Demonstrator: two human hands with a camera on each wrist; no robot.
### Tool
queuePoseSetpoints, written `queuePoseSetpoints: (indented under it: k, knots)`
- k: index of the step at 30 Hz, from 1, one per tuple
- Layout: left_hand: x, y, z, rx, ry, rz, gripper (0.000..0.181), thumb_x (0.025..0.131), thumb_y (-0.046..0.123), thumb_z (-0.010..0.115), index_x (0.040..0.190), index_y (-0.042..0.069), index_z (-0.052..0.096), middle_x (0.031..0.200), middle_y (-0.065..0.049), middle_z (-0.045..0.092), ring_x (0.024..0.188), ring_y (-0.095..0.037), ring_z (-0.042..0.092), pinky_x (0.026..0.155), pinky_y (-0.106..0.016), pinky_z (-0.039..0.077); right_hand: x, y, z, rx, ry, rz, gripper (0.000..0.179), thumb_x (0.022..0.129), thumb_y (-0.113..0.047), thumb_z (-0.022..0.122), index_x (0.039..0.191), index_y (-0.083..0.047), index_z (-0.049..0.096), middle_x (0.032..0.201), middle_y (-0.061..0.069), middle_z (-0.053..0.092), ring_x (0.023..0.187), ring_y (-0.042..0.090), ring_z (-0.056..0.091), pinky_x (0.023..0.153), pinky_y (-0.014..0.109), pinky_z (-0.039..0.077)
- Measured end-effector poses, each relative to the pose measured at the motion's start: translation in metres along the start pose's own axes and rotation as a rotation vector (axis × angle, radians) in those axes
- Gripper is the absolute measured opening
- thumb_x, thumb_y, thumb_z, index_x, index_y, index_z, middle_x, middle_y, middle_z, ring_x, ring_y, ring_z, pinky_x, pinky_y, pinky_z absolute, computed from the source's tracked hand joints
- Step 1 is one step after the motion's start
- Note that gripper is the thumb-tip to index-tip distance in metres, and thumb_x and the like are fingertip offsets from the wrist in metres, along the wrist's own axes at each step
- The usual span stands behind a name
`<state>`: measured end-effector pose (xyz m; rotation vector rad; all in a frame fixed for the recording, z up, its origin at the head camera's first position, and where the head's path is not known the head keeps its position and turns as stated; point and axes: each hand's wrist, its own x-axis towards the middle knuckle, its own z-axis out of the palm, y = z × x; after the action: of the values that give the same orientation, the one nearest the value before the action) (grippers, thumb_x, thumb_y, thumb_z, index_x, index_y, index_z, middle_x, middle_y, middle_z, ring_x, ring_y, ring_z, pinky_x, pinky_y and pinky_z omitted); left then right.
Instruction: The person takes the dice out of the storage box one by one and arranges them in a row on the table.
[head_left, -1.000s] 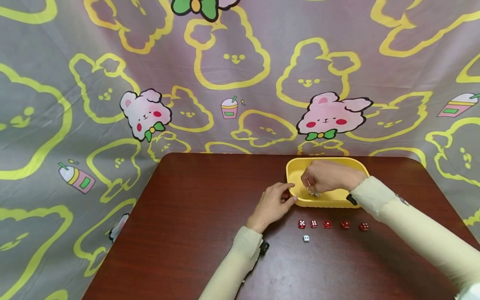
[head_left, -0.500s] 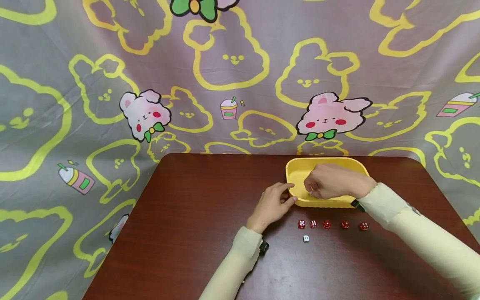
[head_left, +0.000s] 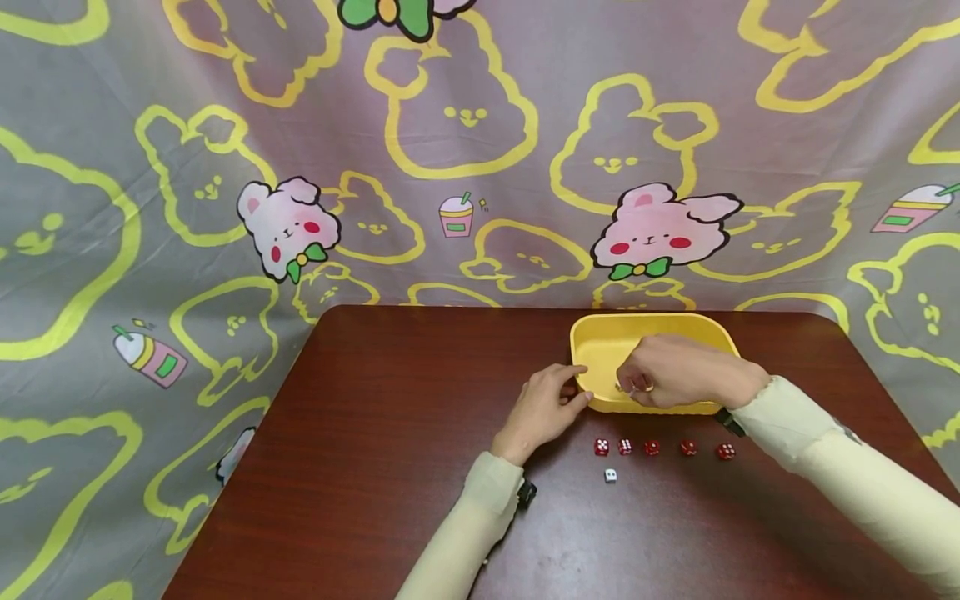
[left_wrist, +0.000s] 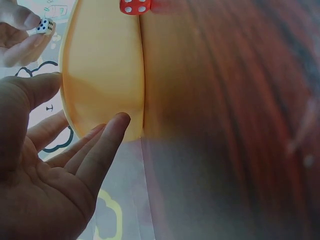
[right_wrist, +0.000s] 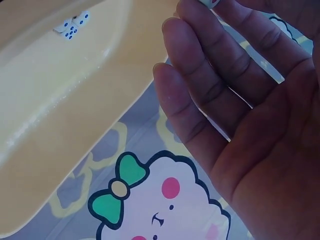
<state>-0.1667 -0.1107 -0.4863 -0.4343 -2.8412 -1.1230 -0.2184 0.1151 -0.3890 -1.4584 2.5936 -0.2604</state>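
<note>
My left hand (head_left: 543,408) is at the left end of a yellow tray (head_left: 600,325), its fingers spread and fairly straight. Index fingertip and thumb touch the tray's rim and outer wall near the corner. Inside the tray, my right hand (head_left: 667,371) pinches a white die (left_wrist: 45,26) with dark pips; in the right wrist view only an edge of it shows at the fingertips. A small cluster of white dice (right_wrist: 71,33) with blue pips lies on the tray floor; the right hand mostly covers that area in the head view.
In front of the tray, several red dice stand in a row, from the leftmost red die (head_left: 602,447) to the rightmost red die (head_left: 726,451). One white die (head_left: 611,476) sits below the row's left end. A patterned curtain (head_left: 465,275) borders the dark wooden table (head_left: 360,467).
My right hand has shifted a little to the right and toward me within the tray, and white dice seen beneath it earlier are now mostly covered. The left hand stays at the rim.
</note>
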Motion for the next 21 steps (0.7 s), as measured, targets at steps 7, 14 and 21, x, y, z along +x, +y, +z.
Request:
queuePoseSetpoints:
  k: [7,14,21]
  knots:
    - [-0.001,-0.001,0.0,-0.009,-0.006,-0.007,0.044,0.101,0.031,0.07,0.143,0.019,0.064,0.139,-0.003,0.068,0.109,-0.014,0.074,0.09,-0.016,0.057,-0.005,-0.008,0.002,-0.012,-0.02,0.017,0.026,0.079,-0.006,0.078,0.071,-0.029,0.068,0.065,-0.021,0.057,0.062,0.001,0.047,0.059,0.022,0.045]
    - [0.0,-0.002,0.001,0.002,0.004,0.007,0.044,0.101,0.031,0.07,0.143,0.019,0.064,0.137,-0.002,0.069,0.108,-0.013,0.074,0.089,-0.016,0.057,-0.009,-0.016,0.007,-0.029,-0.018,-0.008,0.026,0.08,-0.007,0.078,0.071,-0.029,0.068,0.066,-0.021,0.057,0.061,0.0,0.047,0.057,0.022,0.044]
    - [0.0,-0.002,0.0,0.005,0.004,0.007,0.044,0.101,0.032,0.07,0.143,0.02,0.064,0.137,-0.002,0.069,0.107,-0.013,0.074,0.089,-0.018,0.057,-0.014,-0.019,0.012,-0.013,-0.024,-0.017,0.021,0.081,-0.008,0.079,0.075,-0.027,0.071,0.067,-0.021,0.058,0.061,-0.002,0.046,0.057,0.02,0.044]
